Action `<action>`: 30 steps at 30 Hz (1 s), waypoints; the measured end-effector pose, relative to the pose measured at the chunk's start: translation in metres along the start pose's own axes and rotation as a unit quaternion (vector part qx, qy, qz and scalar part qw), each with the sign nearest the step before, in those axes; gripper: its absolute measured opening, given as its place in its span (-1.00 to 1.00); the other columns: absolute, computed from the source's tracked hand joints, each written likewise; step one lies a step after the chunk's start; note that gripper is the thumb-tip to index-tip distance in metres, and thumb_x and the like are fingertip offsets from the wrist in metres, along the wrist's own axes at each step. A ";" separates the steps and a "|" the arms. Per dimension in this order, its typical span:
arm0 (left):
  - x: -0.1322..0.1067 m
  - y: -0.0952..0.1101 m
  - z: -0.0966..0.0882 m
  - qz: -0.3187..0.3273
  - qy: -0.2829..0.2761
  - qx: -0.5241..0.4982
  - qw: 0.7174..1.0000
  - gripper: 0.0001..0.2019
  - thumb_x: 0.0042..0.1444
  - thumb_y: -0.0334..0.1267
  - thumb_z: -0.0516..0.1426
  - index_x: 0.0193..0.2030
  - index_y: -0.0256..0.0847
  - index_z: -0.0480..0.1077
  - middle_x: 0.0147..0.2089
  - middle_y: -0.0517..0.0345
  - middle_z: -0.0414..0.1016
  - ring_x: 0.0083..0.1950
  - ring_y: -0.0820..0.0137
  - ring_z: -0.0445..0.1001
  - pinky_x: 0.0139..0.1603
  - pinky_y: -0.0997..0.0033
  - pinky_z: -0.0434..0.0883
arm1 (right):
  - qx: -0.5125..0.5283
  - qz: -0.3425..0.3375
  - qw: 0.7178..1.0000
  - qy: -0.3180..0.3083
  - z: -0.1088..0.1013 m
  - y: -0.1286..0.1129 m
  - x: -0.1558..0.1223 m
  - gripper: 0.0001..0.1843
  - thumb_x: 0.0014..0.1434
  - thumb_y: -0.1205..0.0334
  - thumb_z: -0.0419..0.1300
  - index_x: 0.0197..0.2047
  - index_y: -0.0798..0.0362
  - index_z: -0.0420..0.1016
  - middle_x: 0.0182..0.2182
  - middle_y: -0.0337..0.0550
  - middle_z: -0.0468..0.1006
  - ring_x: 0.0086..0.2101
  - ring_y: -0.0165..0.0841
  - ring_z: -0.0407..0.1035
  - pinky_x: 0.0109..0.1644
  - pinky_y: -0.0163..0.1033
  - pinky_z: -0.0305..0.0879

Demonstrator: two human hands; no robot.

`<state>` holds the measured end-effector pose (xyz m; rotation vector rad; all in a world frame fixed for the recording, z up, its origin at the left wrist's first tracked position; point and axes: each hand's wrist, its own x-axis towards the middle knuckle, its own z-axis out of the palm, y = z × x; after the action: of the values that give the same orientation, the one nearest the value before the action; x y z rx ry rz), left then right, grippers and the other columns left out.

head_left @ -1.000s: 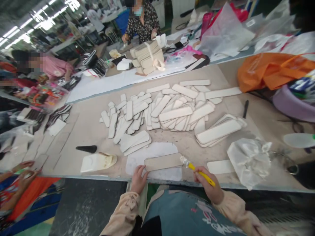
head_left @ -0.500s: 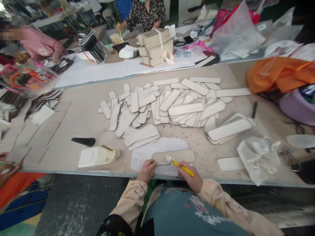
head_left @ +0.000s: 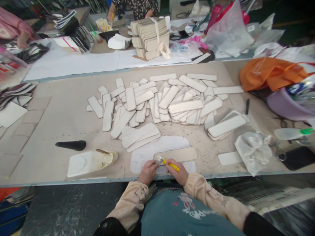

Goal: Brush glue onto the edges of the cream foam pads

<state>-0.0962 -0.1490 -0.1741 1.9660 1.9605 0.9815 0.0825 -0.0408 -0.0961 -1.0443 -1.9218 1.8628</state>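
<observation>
The strip (head_left: 178,154) lies flat on the white sheet (head_left: 137,162), near the front edge of the table (head_left: 66,114), its long side running roughly along that edge. The left hand (head_left: 148,172) is at the left end of the strip. Its fingertips touch the near corner; whether they pinch the edge or only press on it cannot be told.

The right hand (head_left: 178,170) grips the yellow handle of the brush (head_left: 174,166), thumb and fingers closed around it. The brush head points left and is coated with a whitish substance. It is over the left end of the strip, just beside the left fingertips.

Left of the sheet lies a white bottle (head_left: 80,164) with an open end, a stick (head_left: 102,151) resting at the opening. A black tool (head_left: 71,145) lies behind the bottle. Beyond the sheet is a loose pile (head_left: 185,107) of pale strips. To its right, nearer the front, is a small stack (head_left: 227,126). A white bag (head_left: 253,152) sits at the right.
</observation>
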 end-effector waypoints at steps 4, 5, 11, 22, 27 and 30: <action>0.001 0.000 -0.001 0.000 -0.007 -0.007 1.000 -0.82 0.16 -0.37 0.04 -0.19 -0.20 0.46 -0.18 0.04 0.43 -0.16 0.38 0.40 -0.16 0.33 0.46 | -0.017 0.013 0.999 0.043 -0.010 0.009 -0.003 -0.83 0.22 0.15 0.01 -0.31 0.02 0.34 -0.57 -0.33 0.42 -0.52 -0.46 0.30 -0.38 -0.37 0.21; 0.001 0.000 -0.001 -0.001 -0.010 -0.009 1.000 -0.82 0.15 -0.37 0.04 -0.18 -0.20 0.46 -0.18 0.04 0.42 -0.16 0.38 0.40 -0.16 0.33 0.46 | -0.022 0.016 0.998 0.063 -0.016 0.011 -0.005 -0.83 0.22 0.14 0.01 -0.31 0.02 0.34 -0.57 -0.32 0.42 -0.51 -0.45 0.30 -0.37 -0.37 0.21; 0.000 -0.001 0.000 -0.007 -0.014 -0.018 1.000 -0.83 0.15 -0.35 0.05 -0.18 -0.18 0.45 -0.16 0.04 0.42 -0.16 0.37 0.40 -0.15 0.30 0.46 | -0.041 0.050 0.979 0.192 -0.071 0.027 -0.025 -0.75 0.19 0.03 0.02 -0.30 0.03 0.34 -0.59 -0.29 0.42 -0.53 -0.42 0.29 -0.40 -0.34 0.24; 0.000 -0.004 0.001 0.001 -0.009 -0.010 1.000 -0.85 0.14 -0.36 0.07 -0.22 -0.18 0.46 -0.18 0.05 0.45 -0.16 0.38 0.42 -0.13 0.33 0.46 | -0.031 0.038 0.980 0.191 -0.064 0.010 -0.039 -0.77 0.21 0.06 0.01 -0.31 0.02 0.33 -0.58 -0.30 0.41 -0.53 -0.43 0.30 -0.39 -0.35 0.25; 0.000 -0.001 0.000 -0.007 -0.012 0.000 1.000 -0.84 0.15 -0.36 0.05 -0.22 -0.19 0.46 -0.18 0.03 0.42 -0.16 0.39 0.40 -0.15 0.36 0.45 | 0.034 0.021 0.997 0.069 -0.007 0.001 -0.015 -0.82 0.22 0.13 0.00 -0.30 0.02 0.33 -0.56 -0.32 0.44 -0.54 -0.46 0.30 -0.40 -0.37 0.24; 0.000 0.000 0.000 -0.012 -0.012 0.004 1.000 -0.84 0.16 -0.35 0.05 -0.20 -0.18 0.46 -0.18 0.03 0.42 -0.16 0.38 0.40 -0.16 0.35 0.45 | 0.021 0.010 0.999 0.040 0.008 0.002 -0.005 -0.84 0.21 0.16 0.01 -0.33 0.02 0.34 -0.58 -0.33 0.44 -0.55 -0.47 0.29 -0.39 -0.38 0.23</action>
<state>-0.0963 -0.1492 -0.1744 1.9447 1.9737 0.9416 0.0814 -0.0500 -0.0974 -1.1112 -1.8267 1.8350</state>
